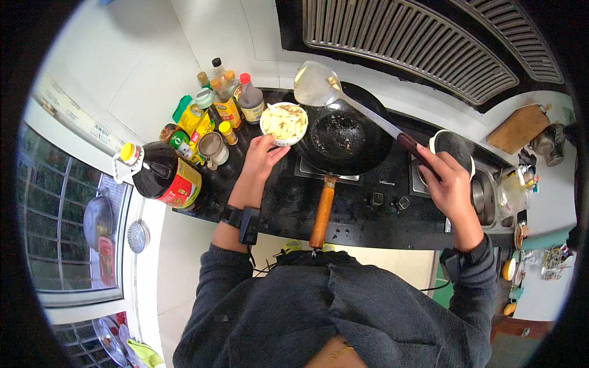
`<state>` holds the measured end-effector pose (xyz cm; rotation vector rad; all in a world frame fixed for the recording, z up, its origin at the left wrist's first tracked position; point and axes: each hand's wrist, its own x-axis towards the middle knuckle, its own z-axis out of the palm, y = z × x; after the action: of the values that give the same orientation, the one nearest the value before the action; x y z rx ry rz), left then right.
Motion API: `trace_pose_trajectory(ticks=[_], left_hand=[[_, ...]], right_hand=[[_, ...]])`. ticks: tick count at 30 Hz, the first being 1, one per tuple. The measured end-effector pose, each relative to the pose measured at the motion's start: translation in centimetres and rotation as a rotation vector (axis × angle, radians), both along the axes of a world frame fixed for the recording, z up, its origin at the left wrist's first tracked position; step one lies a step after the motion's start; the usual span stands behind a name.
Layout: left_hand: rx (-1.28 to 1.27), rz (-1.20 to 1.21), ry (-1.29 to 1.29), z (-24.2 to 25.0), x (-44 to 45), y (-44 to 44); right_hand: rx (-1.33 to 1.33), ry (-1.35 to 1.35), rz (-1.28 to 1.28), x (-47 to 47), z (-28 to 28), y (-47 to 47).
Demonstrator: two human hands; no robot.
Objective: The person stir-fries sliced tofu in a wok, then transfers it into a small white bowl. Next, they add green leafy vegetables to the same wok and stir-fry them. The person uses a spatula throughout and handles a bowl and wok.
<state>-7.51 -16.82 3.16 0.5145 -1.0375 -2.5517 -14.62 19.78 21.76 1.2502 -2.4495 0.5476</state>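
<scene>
My left hand (262, 158) holds a small white bowl (283, 141) by its near side, beside the left rim of a black wok (352, 133). Pale cut food pieces with brownish streaks (285, 120) fill the bowl. My right hand (448, 181) grips the dark handle of a metal wok spatula (317, 85). Its broad blade is raised near the wok's far left rim, with a few food bits stuck to it. Small dark residue and a wet sheen show inside the wok. The wok's wooden handle (323, 211) points towards me.
Sauce bottles (251, 103), a metal mug (213, 149) and a large bottle of dark liquid (161, 170) stand on the left. A lidded pot (451, 149) sits at the right, near the sink (487, 202). A range hood (405, 41) is beyond the black stove counter (285, 202).
</scene>
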Motion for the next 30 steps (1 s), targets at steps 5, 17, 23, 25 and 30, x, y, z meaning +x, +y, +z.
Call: trace_pose_trajectory(ticks=[5,17,23,25,30], left_hand=[[0.044,0.019,-0.005,0.4,-0.2,1.2],[0.063,0.108,0.001,1.3,3.2,-0.9],[0.065,0.148,-0.032,-0.1,5.7,-3.0],[0.067,0.144,-0.026,-1.6,7.2,-3.5],[0.072,0.163,-0.233,-6.7,11.2,-3.5]], right_hand=[[0.119,0.400,0.082,2.5,2.3,-0.8],[0.117,0.552,0.180,4.7,2.9,-4.6],[-0.033,0.156,0.075,6.9,1.0,-6.5],[-0.103,-0.085,0.006,8.2,-0.8,-6.8],[-0.390,-0.680,-0.121,12.7,-7.4,-7.0]])
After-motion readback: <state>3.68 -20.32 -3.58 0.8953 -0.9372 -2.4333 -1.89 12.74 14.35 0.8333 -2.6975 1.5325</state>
